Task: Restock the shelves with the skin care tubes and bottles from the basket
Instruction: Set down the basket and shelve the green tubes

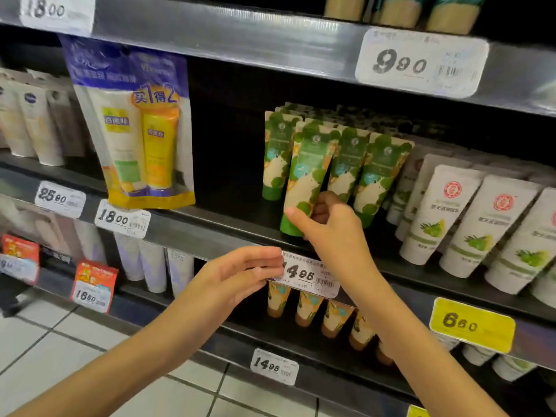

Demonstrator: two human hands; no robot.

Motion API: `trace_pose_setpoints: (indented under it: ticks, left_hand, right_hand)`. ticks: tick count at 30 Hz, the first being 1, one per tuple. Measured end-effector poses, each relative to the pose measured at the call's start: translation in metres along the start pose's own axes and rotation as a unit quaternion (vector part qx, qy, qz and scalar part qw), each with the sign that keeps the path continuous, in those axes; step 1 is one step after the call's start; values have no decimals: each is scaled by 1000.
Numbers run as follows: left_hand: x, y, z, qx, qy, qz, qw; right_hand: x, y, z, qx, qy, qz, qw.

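Head view: the right hand [334, 227] grips the lower end of a green tube [304, 176] standing cap-down on the middle shelf [195, 233], just beside a row of like tubes [376, 170]. Below, the left hand [237, 272] is relaxed, fingers nearly straight, tips at the shelf's price label [310, 275].

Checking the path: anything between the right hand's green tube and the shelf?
Nothing visible. The right hand holds the green tube at the front of the shelf, beside the other green tubes; the left hand is lower, at the price tag.
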State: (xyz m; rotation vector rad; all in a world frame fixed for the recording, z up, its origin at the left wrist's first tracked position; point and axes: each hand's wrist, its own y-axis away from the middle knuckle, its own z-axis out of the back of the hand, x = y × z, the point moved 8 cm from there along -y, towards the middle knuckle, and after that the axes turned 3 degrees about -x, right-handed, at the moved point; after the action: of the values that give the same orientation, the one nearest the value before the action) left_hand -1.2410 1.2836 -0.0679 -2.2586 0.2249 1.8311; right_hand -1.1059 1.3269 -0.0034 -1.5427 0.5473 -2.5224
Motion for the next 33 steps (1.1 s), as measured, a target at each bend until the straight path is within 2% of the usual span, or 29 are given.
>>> trace_pose_setpoints:
  ticks: [10, 15, 19, 25, 28, 33]
  left_hand:
    - [-21, -13, 5, 38, -109, 68, 991]
    - [-38, -14, 11, 38, -153, 85, 984]
    - [-59, -20, 20, -6, -177, 61, 982]
    - [-70, -49, 48, -90, -164, 112, 976]
    - [-68, -62, 46, -99, -149, 121, 976]
    - [-64, -84, 41, -191, -227, 45, 954]
  right_hand:
    - [-19, -53, -31, 33, 103, -22, 994]
    - [-21, -56, -39, 30, 86, -22, 996]
    - [-18, -52, -40, 20, 46, -23, 998]
    - [-15, -50, -38, 28, 54, -49, 997]
    - [-19, -49, -36, 19, 41, -72, 996]
    - [-18, -44, -42, 11, 50, -63, 997]
